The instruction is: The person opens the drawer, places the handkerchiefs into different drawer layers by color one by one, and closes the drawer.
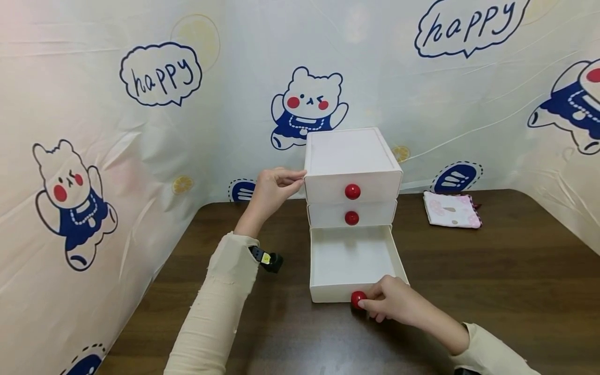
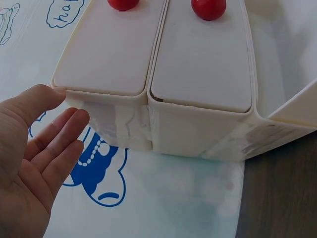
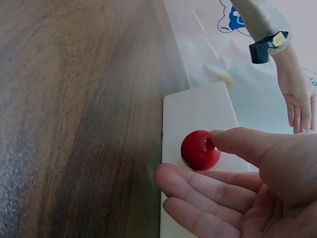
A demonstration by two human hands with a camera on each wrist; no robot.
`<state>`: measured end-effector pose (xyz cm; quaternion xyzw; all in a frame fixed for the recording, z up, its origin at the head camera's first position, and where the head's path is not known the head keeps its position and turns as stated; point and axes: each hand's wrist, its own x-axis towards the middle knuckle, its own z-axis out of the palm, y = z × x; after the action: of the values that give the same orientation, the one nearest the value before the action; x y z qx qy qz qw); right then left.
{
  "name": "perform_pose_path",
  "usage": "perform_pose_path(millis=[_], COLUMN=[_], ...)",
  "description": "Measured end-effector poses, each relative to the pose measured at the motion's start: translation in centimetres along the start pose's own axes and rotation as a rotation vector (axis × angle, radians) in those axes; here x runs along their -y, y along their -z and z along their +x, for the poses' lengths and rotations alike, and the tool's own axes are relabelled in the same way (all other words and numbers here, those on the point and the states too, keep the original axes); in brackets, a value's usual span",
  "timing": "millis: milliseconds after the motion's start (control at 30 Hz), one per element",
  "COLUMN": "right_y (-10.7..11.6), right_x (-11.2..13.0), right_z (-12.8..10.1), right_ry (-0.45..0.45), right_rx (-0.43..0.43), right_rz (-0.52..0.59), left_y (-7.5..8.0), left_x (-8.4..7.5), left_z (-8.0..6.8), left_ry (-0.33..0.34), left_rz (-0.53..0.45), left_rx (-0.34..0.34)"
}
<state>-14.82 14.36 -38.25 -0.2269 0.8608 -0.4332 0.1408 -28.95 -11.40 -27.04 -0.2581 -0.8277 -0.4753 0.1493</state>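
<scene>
The cabinet [image 1: 352,177], a white three-drawer unit, stands at the back of the table [image 1: 492,281], hard against the printed sheet [image 1: 140,130] that walls the scene. The bottom drawer [image 1: 351,260] is pulled well out toward the person, its white inside bare. The two upper drawers sit flush, each with a red knob on its front.

The right hand [image 1: 398,304] is at the front of that open drawer. Its thumb tip touches the bottom knob [image 1: 358,299], and the right wrist view shows it clearly: thumb on the top side of the red ball, fingers [image 3: 208,198] stretched out and lying side by side just below it, not wrapped round it. It's a light contact, not a clamp.

The left hand [image 1: 274,190] is up at the cabinet's left side, level with the top drawer. In the left wrist view the palm faces the wall of the cabinet, the fingers [image 2: 59,139] straight and slightly apart, the thumb tip right at the top drawer's front corner. From the head view the fingertips appear to touch that edge; nothing is gripped. A small black device [image 1: 267,259] is strapped to the left sleeve.

Off to the right, well clear of the cabinet, a folded pink cloth [image 1: 452,209] lies on the table near the sheet.
</scene>
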Motion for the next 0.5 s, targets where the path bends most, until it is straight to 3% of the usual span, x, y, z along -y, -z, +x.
perform_pose_path(millis=[500], right_y=[1.0], right_x=[-0.5], right_z=[-1.2], right_ry=[-0.015], right_rx=[0.001], right_rz=[-0.010], left_y=[-0.3], left_x=[0.8], left_z=[0.1], left_ry=[-0.012], left_rz=[0.003], left_rx=[-0.008])
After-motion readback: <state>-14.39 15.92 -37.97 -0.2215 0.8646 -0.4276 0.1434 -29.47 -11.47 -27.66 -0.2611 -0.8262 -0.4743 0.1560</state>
